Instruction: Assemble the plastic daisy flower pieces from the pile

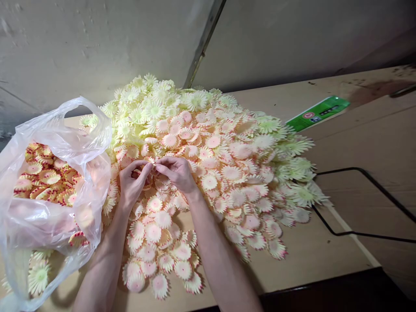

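My left hand (134, 178) and my right hand (177, 172) meet at their fingertips over a heap of artificial flower pieces (212, 142). Thumb and forefinger of each are pinched on a small pale flower piece (154, 165), mostly hidden by the fingers. The pieces around them are cream discs with frilled edges, pink middles and reddish tips. Pale green, longer-petalled ones (156, 108) are heaped behind. Between my forearms lies a loose cluster of the pink-centred pieces (152, 232).
A clear plastic bag (42, 221) at the left stands open, holding yellow flower pieces with red tips (48, 175). On the wooden table (341, 253), a green printed packet (318, 113) and a bent black wire frame (367, 173) lie at the right. A grey wall (97, 43) rises behind.
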